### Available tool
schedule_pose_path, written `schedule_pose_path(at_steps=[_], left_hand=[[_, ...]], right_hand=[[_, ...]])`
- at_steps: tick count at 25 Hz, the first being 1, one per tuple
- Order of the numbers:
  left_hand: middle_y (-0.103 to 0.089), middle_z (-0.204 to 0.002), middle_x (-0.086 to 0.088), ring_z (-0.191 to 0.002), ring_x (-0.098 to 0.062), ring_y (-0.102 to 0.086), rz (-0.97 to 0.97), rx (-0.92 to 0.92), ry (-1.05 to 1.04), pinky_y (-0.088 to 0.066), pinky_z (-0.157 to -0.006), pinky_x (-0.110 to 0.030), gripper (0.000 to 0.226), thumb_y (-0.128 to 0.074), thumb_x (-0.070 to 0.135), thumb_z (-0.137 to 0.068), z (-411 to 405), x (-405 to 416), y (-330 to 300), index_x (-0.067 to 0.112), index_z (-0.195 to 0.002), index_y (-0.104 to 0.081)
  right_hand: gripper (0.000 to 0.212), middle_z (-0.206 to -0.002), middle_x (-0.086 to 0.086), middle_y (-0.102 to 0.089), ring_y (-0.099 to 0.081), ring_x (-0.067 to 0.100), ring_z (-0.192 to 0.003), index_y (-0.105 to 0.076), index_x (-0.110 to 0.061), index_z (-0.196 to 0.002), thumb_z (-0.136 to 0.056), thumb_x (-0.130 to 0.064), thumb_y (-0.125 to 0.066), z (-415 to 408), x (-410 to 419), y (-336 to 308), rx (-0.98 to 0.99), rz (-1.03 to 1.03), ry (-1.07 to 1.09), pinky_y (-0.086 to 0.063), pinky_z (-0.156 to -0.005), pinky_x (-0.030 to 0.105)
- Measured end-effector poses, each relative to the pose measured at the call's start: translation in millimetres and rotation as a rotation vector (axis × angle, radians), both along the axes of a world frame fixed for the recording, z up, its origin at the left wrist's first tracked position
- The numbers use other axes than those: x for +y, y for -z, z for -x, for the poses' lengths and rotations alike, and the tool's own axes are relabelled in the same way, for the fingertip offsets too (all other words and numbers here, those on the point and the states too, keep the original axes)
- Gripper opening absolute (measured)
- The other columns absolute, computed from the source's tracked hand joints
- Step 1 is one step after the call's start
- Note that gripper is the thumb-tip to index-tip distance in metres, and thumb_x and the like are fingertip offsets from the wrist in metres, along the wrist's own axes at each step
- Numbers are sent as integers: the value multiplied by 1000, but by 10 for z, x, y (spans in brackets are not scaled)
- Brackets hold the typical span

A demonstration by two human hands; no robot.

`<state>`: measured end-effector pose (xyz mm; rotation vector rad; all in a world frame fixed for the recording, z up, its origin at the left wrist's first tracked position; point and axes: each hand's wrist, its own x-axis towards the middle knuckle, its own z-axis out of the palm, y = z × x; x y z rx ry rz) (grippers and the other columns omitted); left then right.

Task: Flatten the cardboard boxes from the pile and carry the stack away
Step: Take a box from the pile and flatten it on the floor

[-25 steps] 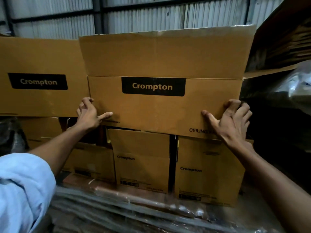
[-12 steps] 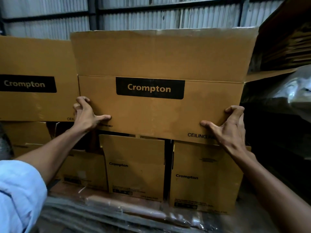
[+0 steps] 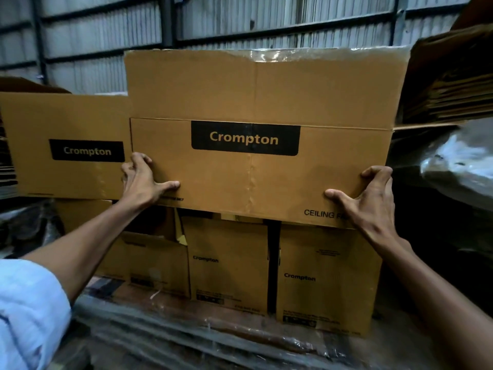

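Note:
A large brown Crompton box [image 3: 256, 177] with its top flap standing up fills the middle of the view, on top of the pile. My left hand [image 3: 142, 182] grips its left edge, fingers curled round the corner and thumb on the front face. At the lower right corner my right hand [image 3: 370, 198] holds the box the same way, with the thumb on the front. Three smaller Crompton boxes [image 3: 226, 265] stand upright under it.
Another large Crompton box [image 3: 66, 145] sits at the left, touching the held one. Flattened cardboard [image 3: 448, 84] is stacked at the upper right above crinkled plastic wrap [image 3: 458, 161]. Plastic-wrapped material [image 3: 186, 332] lies in front. A corrugated metal wall stands behind.
The held box has shifted right and slightly up in view, away from the left box. Both hands keep their grip on its edges.

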<state>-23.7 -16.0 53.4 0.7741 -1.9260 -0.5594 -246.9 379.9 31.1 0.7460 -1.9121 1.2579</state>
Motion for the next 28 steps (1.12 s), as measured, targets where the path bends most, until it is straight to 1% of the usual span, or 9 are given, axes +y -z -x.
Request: schedule_pose_path(at_steps=[2, 7, 11, 14, 18, 25, 28], left_hand=[[-29, -140, -19, -127, -43, -42, 2, 5, -11, -40, -107, -52, 81, -89, 40, -71, -193, 153, -51, 22, -123, -29], [-31, -138, -20, -123, -42, -44, 13, 17, -30, -43, -104, -52, 80, -89, 38, -71, -660, 489, -180, 20, -123, -31], [-30, -139, -21, -124, -42, -43, 13, 11, -47, -42, -106, -53, 81, -89, 39, -70, -1082, 724, -246, 21, -124, -32], [-30, -140, -22, -125, -42, -43, 15, 12, -69, -42, -103, -52, 81, -89, 39, -71, -1419, 890, -262, 20, -126, -32], [-30, -140, -21, -125, -42, -44, 10, 20, -90, -42, -104, -52, 80, -88, 40, -71, -1850, 1148, -222, 20, -124, -32], [-31, -138, -21, -125, -45, -42, -35, 14, -187, -41, -103, -55, 78, -89, 40, -70, -3058, 1681, 73, 22, -118, -31], [-31, -136, -21, -123, -44, -42, -52, 8, -227, -39, -103, -54, 76, -89, 38, -72, -3684, 1941, 200, 20, -118, -31]], right_hand=[[81, -122, 7, -41, -48, 20, -105, -29, -19, -121, -72, -50, -85, -161, 131, -32, 5, 6, -11, -45, -81, 36], [79, -118, 7, -42, -51, 24, -102, -29, -20, -117, -70, -49, -86, -566, 412, -156, 10, 22, -10, -47, -77, 39], [78, -117, 6, -41, -51, 24, -101, -30, -21, -116, -71, -49, -86, -907, 609, -201, 12, 29, -25, -47, -78, 39], [77, -117, 5, -41, -51, 24, -102, -30, -22, -116, -71, -49, -86, -1202, 750, -210, 22, 35, -41, -50, -80, 42], [76, -117, 4, -40, -51, 24, -101, -29, -23, -115, -71, -49, -85, -1561, 950, -146, 18, 29, -59, -52, -81, 45], [75, -118, 7, -43, -51, 24, -102, -29, -24, -114, -71, -47, -86, -2456, 1204, 105, 2, 15, -142, -50, -82, 44], [75, -119, 8, -43, -50, 24, -103, -30, -22, -116, -72, -46, -87, -2840, 1300, 157, -12, -14, -212, -48, -79, 39]])
